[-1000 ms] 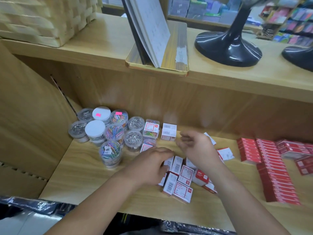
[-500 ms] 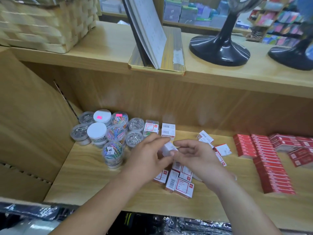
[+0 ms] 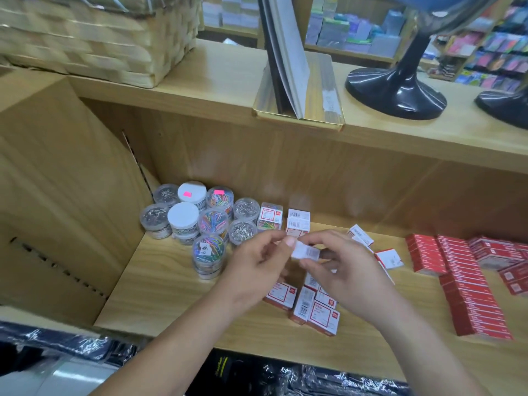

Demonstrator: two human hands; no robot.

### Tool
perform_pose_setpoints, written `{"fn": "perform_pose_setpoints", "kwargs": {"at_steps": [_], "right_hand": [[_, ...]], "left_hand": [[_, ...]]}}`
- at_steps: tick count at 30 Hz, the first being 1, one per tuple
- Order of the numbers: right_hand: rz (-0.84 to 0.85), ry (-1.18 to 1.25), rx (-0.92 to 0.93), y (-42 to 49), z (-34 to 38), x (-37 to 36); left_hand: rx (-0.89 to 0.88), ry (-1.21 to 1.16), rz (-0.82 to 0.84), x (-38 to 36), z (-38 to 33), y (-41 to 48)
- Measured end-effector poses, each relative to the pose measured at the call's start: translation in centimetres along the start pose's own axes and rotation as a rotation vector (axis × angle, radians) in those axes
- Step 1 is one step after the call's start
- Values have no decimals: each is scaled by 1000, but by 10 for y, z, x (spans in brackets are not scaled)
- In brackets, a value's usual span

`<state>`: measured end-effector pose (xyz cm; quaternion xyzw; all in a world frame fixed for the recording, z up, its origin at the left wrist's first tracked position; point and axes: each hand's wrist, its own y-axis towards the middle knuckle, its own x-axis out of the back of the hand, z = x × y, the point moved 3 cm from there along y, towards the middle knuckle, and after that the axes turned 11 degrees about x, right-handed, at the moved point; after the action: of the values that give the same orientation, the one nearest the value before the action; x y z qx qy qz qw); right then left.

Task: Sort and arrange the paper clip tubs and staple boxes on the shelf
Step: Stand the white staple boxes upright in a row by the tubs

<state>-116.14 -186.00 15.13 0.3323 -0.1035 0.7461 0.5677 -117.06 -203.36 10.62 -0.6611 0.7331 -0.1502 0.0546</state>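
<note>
White, the staple box (image 3: 305, 250) hangs just right of the paper clip tubs (image 3: 213, 221), pinched between my left grip (image 3: 257, 270) and right grip (image 3: 343, 270). I should square it, label up, then seat it flush against the stacked boxes (image 3: 298, 224) beside those tubs.

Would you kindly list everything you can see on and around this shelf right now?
paper clip tubs: about nine tops showing, clear or white-lidded; lower shelf, back left
clear clip box: one, coloured clips inside; right of the tubs
white-and-red staple boxes: several, loose; lower shelf, front centre
red boxes: many, in rows; lower shelf, right
woven basket: one, tan; upper shelf, left
gold tray: one, holding upright booklets; upper shelf, centre
black stand bases: two; upper shelf, right
small white box: one; held above the shelf between both hands
left hand, right hand: bare; fingers pinch the small white box
</note>
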Motion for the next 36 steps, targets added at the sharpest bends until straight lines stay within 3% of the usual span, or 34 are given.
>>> {"fn": "perform_pose_setpoints", "kwargs": {"at_steps": [3,6,10,25,27,31,33,36], "right_hand": [[-36,84,103,-6,-4,-6],[-180,377,-101,-8,-13,0],[-177,552,-278,-7,-20,4],[-122,649,-331,3,-27,-3],[-157,594,-301,8,-30,-8],[-152,270,-216,29,-38,-9],[-69,-25,-175,42,-50,-5],[86,-311,-169,51,-69,-10]], "left_hand": [[66,-150,58,2,0,0],[68,-175,120,6,6,0],[20,-142,129,7,6,-2],[17,-212,86,-5,4,8],[-11,-100,70,-9,6,9],[-217,380,-58,-7,9,18],[-223,584,-118,2,11,19],[-206,689,-102,15,21,13]]}}
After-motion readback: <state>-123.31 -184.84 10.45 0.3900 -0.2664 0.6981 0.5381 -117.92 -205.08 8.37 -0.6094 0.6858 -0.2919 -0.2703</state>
